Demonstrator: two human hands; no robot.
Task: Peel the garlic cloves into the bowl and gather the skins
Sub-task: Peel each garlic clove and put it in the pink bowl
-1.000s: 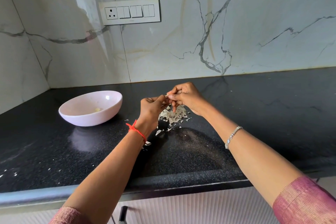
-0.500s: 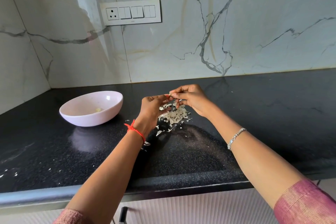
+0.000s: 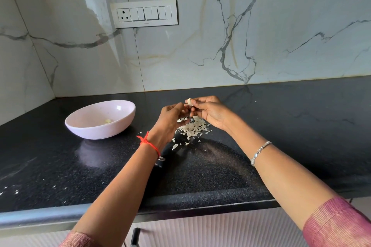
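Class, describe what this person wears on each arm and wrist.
A knotted red thread circles the left wrist; a silver chain bracelet sits on the right. Both arms wear pink, finely ribbed sleeves, the left sleeve and right sleeve, ending well above the wrists.

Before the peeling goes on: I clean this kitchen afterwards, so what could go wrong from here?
1. The small pale garlic clove, pinched in the fingers of the right hand, hangs over the heap of papery white skins, not over the pink round bowl; dropped, it would likely land among the skins.
2. Loose flakes already lie near the front edge of the black stone counter; more could drift off.
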